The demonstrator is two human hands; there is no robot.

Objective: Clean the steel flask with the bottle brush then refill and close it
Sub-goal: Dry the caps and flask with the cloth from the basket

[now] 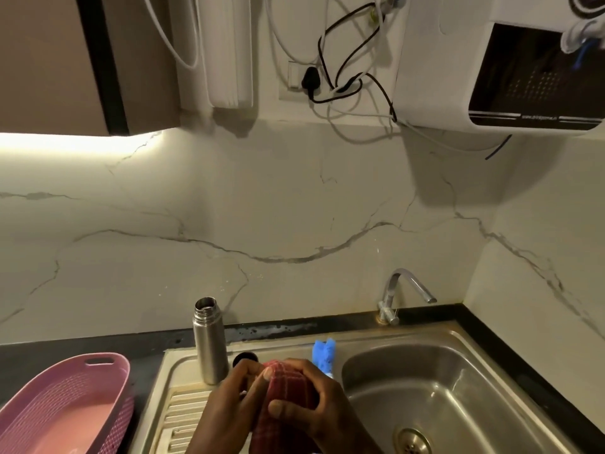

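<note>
The steel flask (209, 339) stands upright and uncapped on the sink's drainboard, near the back wall. A dark round cap (245, 357) lies just right of it, partly hidden behind my fingers. In front of the flask, my left hand (229, 404) and my right hand (317, 398) both grip a red checked cloth (288, 391), fingers curled round it. The blue bottle brush (324, 355) lies behind my right hand at the basin's edge, its handle hidden.
The steel sink basin (442, 388) with its drain is at the right, with a tap (402, 293) behind it. A pink plastic basket (65, 404) sits on the dark counter at left. A white water purifier (507, 67) hangs on the wall above.
</note>
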